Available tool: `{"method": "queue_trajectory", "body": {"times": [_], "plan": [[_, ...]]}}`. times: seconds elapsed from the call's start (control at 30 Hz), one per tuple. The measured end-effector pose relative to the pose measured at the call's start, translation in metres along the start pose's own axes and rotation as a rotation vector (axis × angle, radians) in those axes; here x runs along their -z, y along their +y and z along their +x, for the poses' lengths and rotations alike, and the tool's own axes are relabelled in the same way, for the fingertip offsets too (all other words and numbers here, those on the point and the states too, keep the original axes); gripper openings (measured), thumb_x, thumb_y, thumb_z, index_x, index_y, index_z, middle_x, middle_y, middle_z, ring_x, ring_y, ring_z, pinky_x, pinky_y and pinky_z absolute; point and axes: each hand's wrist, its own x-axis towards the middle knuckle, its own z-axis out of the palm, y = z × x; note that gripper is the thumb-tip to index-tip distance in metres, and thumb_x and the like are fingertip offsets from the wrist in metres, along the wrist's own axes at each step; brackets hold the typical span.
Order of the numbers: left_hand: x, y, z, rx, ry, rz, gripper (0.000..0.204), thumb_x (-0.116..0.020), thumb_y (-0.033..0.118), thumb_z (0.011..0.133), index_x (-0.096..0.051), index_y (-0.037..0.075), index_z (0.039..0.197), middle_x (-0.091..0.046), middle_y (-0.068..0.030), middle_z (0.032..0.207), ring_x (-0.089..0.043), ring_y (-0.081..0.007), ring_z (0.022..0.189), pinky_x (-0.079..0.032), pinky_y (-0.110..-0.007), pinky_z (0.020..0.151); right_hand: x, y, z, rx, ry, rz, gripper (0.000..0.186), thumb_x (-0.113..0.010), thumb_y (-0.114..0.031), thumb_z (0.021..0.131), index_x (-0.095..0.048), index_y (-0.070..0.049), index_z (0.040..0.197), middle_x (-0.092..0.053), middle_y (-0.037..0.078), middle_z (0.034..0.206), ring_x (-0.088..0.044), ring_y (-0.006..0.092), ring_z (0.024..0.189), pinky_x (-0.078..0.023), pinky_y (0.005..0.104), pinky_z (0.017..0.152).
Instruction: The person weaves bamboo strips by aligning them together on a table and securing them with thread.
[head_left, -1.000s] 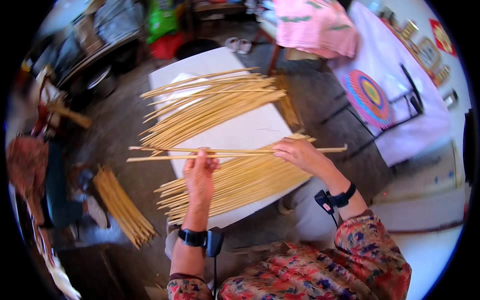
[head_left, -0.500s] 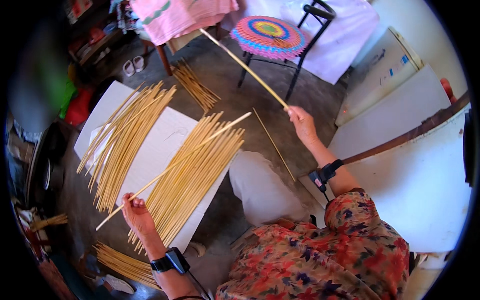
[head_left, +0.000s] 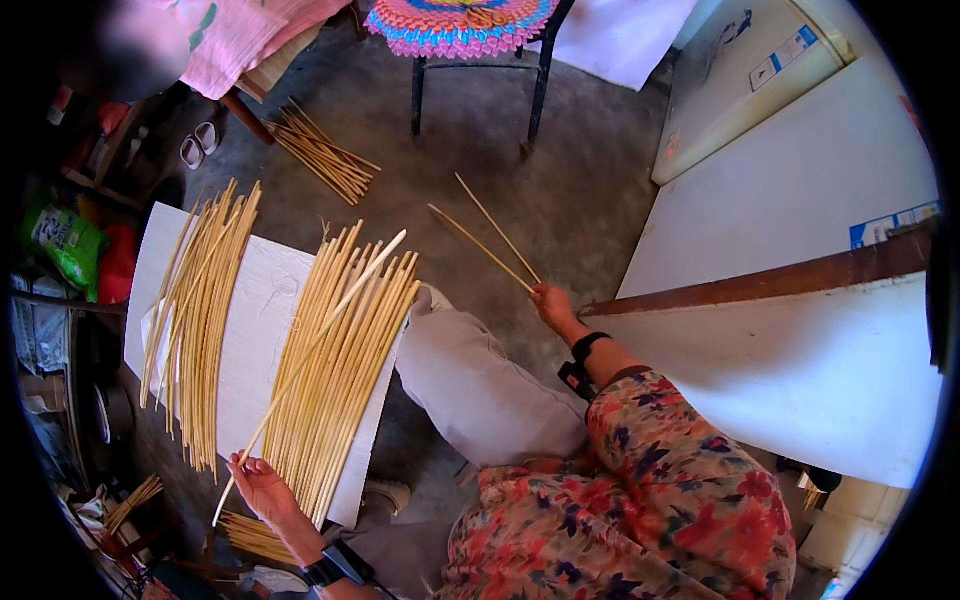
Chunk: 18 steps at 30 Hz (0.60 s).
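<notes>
Seen from the head, the left hand (head_left: 258, 487) pinches one long stick (head_left: 318, 341) lying slantwise over the pile (head_left: 345, 370) on the white worktop (head_left: 262, 330); the right hand (head_left: 552, 303) grips two sticks (head_left: 482, 238) out over the floor (head_left: 560, 190); either load could slip, or the slanted one could sweep the pile askew.

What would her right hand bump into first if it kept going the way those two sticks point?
Probably nothing soon: the right hand and its two thin sticks aim over bare concrete floor. The black chair legs stand farther along, though depth is unclear.
</notes>
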Motion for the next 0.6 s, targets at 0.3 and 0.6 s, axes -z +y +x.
{"method": "queue_trajectory", "body": {"times": [0.3, 0.6], "plan": [[-0.020, -0.001, -0.009, 0.026, 0.072, 0.087, 0.019, -0.049, 0.017, 0.092, -0.053, 0.000, 0.100, -0.059, -0.0077, 0.090, -0.057, -0.0121, 0.069, -0.051, -0.022, 0.061, -0.038, 0.040, 0.005, -0.117, -0.050, -0.176, 0.017, -0.049, -0.010, 0.080, -0.061, -0.002, 0.087, -0.059, 0.024, 0.087, -0.057, 0.0394, 0.086, -0.047, 0.0455, 0.071], [-0.019, -0.006, -0.006, 0.006, 0.044, 0.099, 0.018, -0.051, 0.018, 0.091, -0.053, 0.002, 0.098, -0.056, -0.0061, 0.090, -0.052, -0.0090, 0.068, -0.048, -0.020, 0.061, -0.024, 0.043, 0.019, -0.117, -0.105, -0.406, 0.016, -0.049, -0.008, 0.078, -0.062, -0.002, 0.085, -0.061, 0.019, 0.092, -0.060, 0.0398, 0.079, -0.048, 0.0458, 0.072]]}}
